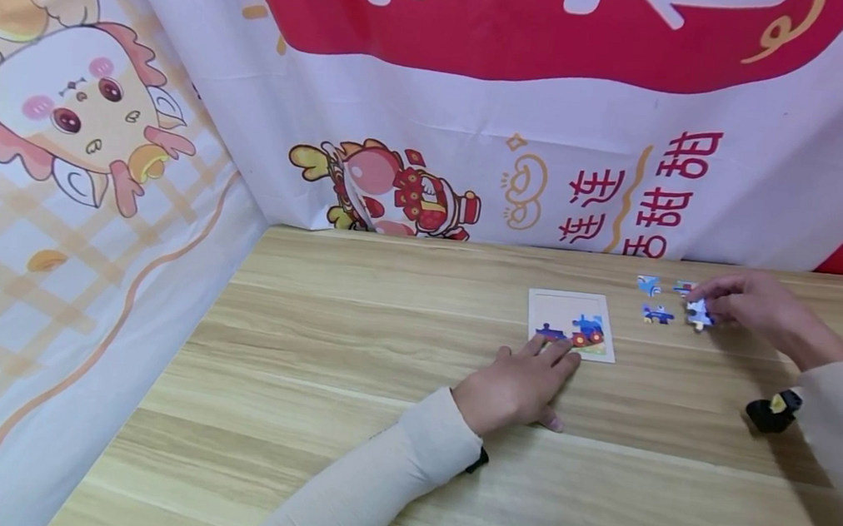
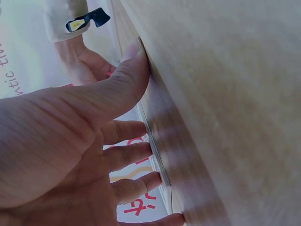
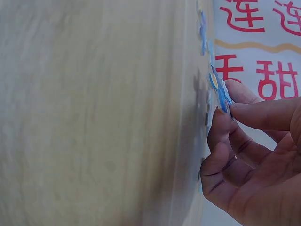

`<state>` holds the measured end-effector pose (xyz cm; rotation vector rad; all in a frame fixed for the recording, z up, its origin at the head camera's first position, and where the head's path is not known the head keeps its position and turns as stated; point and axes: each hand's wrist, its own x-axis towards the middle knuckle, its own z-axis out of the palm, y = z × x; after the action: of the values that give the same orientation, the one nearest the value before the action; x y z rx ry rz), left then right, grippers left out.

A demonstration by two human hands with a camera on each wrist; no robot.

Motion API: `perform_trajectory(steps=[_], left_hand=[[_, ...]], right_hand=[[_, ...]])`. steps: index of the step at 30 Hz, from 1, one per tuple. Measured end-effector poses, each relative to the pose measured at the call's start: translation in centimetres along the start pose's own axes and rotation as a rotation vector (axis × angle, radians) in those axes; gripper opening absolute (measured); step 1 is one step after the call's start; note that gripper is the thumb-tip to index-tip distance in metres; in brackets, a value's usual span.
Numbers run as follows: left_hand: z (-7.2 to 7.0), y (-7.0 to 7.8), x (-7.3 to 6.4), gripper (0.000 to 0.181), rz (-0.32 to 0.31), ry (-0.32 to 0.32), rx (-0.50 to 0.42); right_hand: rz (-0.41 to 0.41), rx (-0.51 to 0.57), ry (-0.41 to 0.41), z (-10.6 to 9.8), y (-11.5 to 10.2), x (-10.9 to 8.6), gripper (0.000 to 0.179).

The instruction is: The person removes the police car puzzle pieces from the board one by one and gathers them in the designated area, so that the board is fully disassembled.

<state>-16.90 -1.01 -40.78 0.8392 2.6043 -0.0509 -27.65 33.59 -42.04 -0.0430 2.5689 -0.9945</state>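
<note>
A small white-bordered puzzle tray (image 1: 567,295) lies on the wooden table. Inside it, joined pieces (image 1: 588,332) show part of a blue vehicle with red wheels, and another blue piece (image 1: 550,332) sits at the lower left. My left hand (image 1: 519,386) is spread out, its fingertips at the tray's near edge and thumb out to the side. To the right of the tray, my right hand (image 1: 752,304) pinches a blue and white puzzle piece (image 3: 219,89) between thumb and fingers, tilted close over the table. Part of that piece is hidden by the fingers.
Loose puzzle pieces lie between the tray and my right hand, among them a light blue one (image 1: 649,285) and a dark blue one (image 1: 658,315). A printed white and red cloth (image 1: 420,104) hangs along the table's far edge. Another printed cloth (image 1: 75,266) borders the left side.
</note>
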Motion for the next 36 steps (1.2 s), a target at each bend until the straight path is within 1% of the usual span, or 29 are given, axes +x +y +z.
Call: perform_trajectory(steps=[6,12,25,36], left_hand=[[0.0,-0.1,-0.1,0.092,0.003,0.0,0.007],[0.0,-0.1,0.0,0.093,0.004,0.0,0.018],[0.0,0.0,0.0,0.093,0.002,-0.005,0.012],[0.1,0.0,0.0,0.093,0.0,-0.002,0.024]], right_hand=[[0.017,0.011,0.005,0.1,0.2,0.5,0.035],[0.015,-0.018,0.022,0.2,0.4,0.8,0.032],[-0.022,-0.086,0.044,0.6,0.6,1.2,0.031],[-0.035,-0.103,0.043,0.7,0.3,1.1,0.032]])
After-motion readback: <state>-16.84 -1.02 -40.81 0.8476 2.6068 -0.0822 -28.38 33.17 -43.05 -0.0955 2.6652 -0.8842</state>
